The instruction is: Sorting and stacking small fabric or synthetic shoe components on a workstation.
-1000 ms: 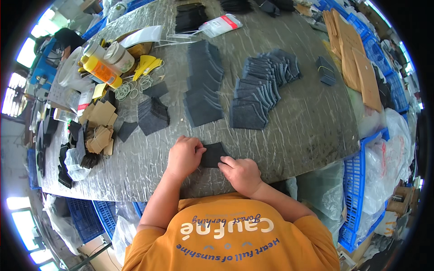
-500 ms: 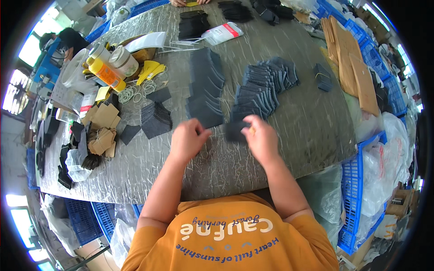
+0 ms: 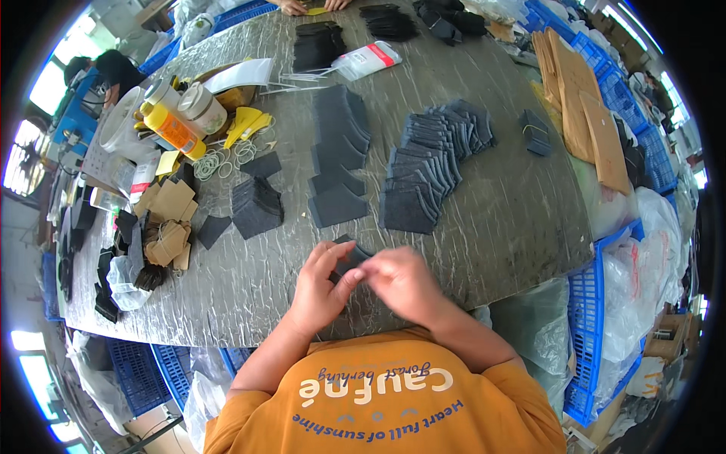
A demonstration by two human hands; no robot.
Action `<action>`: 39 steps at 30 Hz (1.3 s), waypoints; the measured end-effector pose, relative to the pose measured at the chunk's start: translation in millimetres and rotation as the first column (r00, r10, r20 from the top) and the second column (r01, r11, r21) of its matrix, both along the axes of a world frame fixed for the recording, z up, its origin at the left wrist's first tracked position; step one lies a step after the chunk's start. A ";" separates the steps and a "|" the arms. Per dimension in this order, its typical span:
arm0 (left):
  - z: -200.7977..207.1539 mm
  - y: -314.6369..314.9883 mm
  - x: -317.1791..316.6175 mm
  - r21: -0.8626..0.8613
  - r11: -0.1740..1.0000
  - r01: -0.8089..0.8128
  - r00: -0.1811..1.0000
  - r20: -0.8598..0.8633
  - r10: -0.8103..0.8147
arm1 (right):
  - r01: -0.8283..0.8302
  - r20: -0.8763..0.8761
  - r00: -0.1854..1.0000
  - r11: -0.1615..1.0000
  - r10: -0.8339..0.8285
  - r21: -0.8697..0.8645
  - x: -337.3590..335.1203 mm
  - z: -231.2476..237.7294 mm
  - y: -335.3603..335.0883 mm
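Note:
Close to my body, my left hand (image 3: pixel 321 284) is closed on a small dark grey cut piece (image 3: pixel 349 256). My right hand (image 3: pixel 401 280), slightly blurred, meets it from the right with its fingertips pinched at the piece's edge. Beyond the left hand runs an overlapping row of flat dark grey pieces (image 3: pixel 338 206). A thicker, fanned row of similar curved-edge pieces (image 3: pixel 412 200) lies to its right. Farther left are a small stack of dark pieces (image 3: pixel 255 208) and a single one (image 3: pixel 215 231).
Tan card pieces (image 3: pixel 172 200) lie at left, below a yellow-orange bottle (image 3: pixel 172 130), a jar (image 3: pixel 203 106) and rubber bands (image 3: pixel 213 163). A banded dark bundle (image 3: pixel 537 135) and brown paper (image 3: pixel 605 144) are at right. Blue crates (image 3: pixel 586 333) flank the table. Another person's hands (image 3: pixel 291 6) show at the far edge.
Both hands have drawn back toward my body and come together at a dark piece. The near ends of both rows, partly covered before, now show.

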State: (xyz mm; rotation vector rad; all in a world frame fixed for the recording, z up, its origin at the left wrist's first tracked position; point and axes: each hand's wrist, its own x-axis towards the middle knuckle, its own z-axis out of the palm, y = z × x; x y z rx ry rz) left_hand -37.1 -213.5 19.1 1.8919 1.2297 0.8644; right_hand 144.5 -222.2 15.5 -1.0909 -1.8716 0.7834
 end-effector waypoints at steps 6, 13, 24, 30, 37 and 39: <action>6.0 -7.7 2.4 0.042 0.994 0.100 0.994 0.034 -0.102 | -0.226 -0.267 0.957 0.863 0.111 -0.451 -11.1 -6.2 -15.2; -3.0 -15.4 0.3 -0.022 0.979 0.203 0.969 0.147 -0.198 | -0.376 -0.433 0.898 0.657 0.083 -0.654 -13.1 -20.8 -24.3; 12.0 -5.3 -6.3 0.022 0.992 0.124 0.990 0.070 -0.125 | -0.481 -0.708 0.666 0.590 -0.235 -0.649 -9.7 -31.4 -26.5; 14.8 -3.4 -20.7 0.244 0.944 0.223 0.973 -0.003 -0.230 | -0.475 -0.730 0.256 0.575 -0.634 -0.666 -20.7 -22.1 -14.6; -19.0 19.5 -48.0 -0.451 0.838 -0.308 0.935 0.021 0.355 | -0.322 -0.864 0.077 0.807 -0.498 -0.495 43.2 -49.4 1.9; -22.3 23.6 -45.4 -0.466 0.833 -0.298 0.943 -0.008 0.333 | -0.271 -0.839 0.223 0.795 -0.496 -0.542 40.6 -48.6 -0.3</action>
